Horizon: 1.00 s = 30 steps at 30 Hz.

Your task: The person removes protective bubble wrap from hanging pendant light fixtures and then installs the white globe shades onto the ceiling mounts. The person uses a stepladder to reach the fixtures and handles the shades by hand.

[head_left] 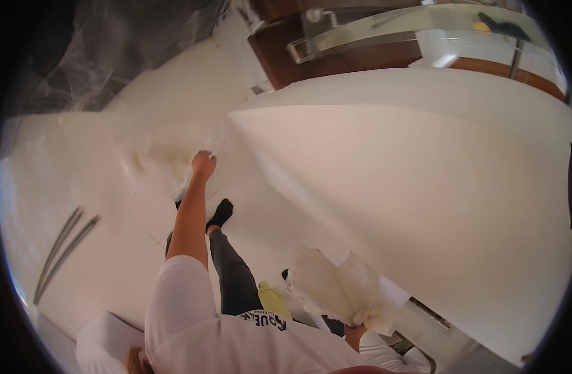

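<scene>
My left arm stretches forward over the pale floor. At its end my left hand [203, 163] is closed, with a small white bit showing at the fingertips; what it grips is too small and blurred to name. Low on the right, my right hand [354, 336] is partly hidden behind a crumpled off-white sheet [336, 283]. Its fingers are gathered at the sheet's bunched lower end, and the ragged upper part spreads out loosely. I cannot tell whether the sheet is paper or thin plastic.
A large white curved surface [410, 168] fills the right side. Behind it are a glass panel [386, 28] and brown woodwork [276, 53]. Two grey curved strips [65, 252] lie on the floor at left. Wispy translucent film [80, 68] covers a dark area far left. A yellow-green cloth [272, 300] hangs at my waist.
</scene>
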Each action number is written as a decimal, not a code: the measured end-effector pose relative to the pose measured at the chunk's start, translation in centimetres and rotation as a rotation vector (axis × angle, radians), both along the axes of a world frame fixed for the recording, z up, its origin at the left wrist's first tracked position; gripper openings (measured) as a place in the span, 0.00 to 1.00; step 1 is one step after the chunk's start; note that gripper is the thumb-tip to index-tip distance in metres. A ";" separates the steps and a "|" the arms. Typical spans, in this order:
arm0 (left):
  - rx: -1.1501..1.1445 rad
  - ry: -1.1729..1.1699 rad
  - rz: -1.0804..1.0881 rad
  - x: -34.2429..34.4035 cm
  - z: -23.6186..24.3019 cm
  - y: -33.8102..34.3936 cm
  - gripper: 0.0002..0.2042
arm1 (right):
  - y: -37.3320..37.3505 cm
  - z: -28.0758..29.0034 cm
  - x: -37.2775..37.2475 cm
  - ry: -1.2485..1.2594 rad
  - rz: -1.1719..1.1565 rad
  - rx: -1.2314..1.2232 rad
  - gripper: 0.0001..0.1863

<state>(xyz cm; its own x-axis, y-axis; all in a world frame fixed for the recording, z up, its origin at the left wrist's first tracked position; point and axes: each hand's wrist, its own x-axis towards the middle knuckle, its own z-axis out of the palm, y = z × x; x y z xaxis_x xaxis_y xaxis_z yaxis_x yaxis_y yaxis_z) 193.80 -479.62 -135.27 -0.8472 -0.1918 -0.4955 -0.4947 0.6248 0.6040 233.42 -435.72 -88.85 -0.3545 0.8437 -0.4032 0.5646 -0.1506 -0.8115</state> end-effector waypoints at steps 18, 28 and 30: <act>0.224 -0.398 -0.159 3.1 17.2 -10.0 0.23 | -2.0 -5.1 -0.9 0.505 -0.690 -0.158 0.21; 0.440 -0.341 0.076 5.4 22.3 -10.8 0.15 | -3.4 -4.3 0.2 0.622 -0.691 -0.158 0.20; 0.692 -0.270 0.249 6.0 23.6 -10.3 0.15 | -3.5 -4.2 0.7 0.664 -0.643 -0.122 0.19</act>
